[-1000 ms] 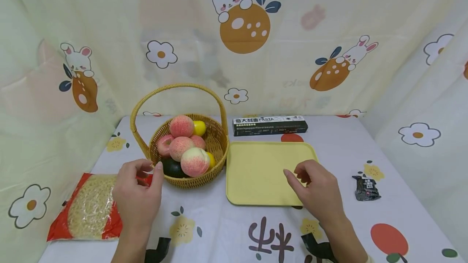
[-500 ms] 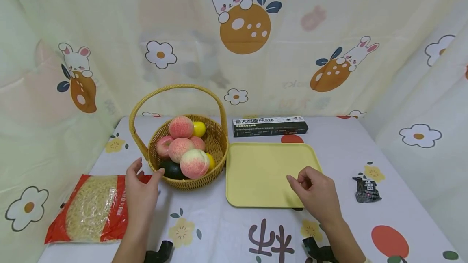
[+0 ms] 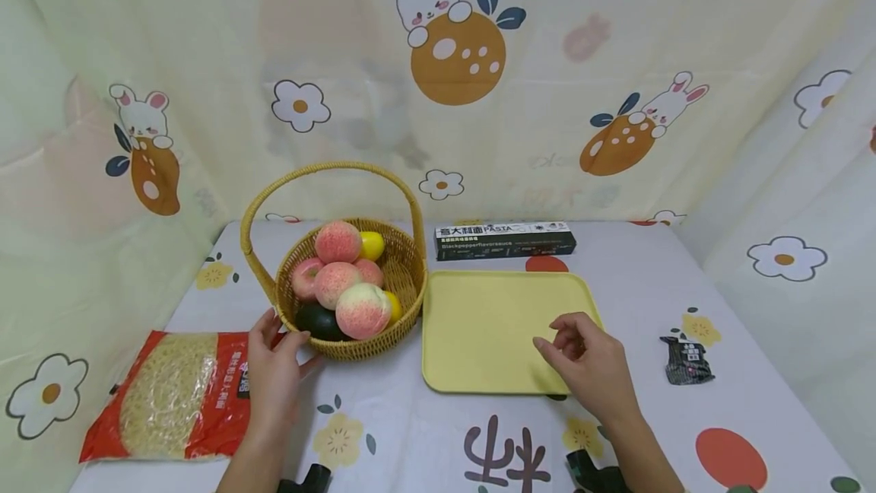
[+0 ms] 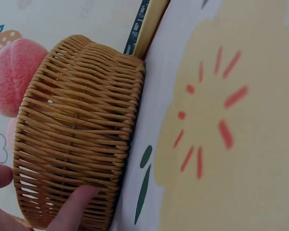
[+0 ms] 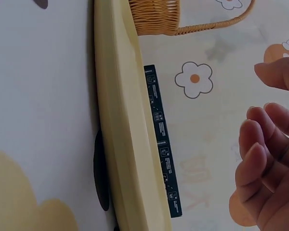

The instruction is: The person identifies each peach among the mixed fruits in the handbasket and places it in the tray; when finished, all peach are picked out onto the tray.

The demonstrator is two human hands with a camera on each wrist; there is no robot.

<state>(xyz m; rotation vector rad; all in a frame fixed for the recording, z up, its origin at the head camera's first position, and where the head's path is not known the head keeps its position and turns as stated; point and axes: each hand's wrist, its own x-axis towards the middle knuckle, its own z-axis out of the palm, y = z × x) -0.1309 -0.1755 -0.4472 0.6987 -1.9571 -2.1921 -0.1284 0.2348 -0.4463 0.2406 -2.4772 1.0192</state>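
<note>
A wicker basket point(image 3: 352, 350) with a tall arched handle stands left of centre. In it lie several peaches point(image 3: 364, 311), a dark oval fruit point(image 3: 318, 322) and yellow fruits point(image 3: 372, 246). My left hand point(image 3: 275, 375) is at its near left side, fingers spread and loosely bent; in the left wrist view the thumb point(image 4: 77, 202) lies over the woven wall, with another fingertip right at the rim. My right hand point(image 3: 590, 364) hovers over the near right corner of a yellow tray point(image 3: 503, 333), fingers loosely curled and holding nothing.
A red-ended bag of pale dry food point(image 3: 167, 394) lies left of the left hand. Behind the tray is a dark pasta box point(image 3: 505, 242). A small black packet point(image 3: 687, 361) lies to the right. Patterned curtains point(image 3: 342, 36) enclose the table.
My left hand has moved forward and right from above the red bag to the basket's side. The right hand has dipped slightly over the tray. The basket has stayed put.
</note>
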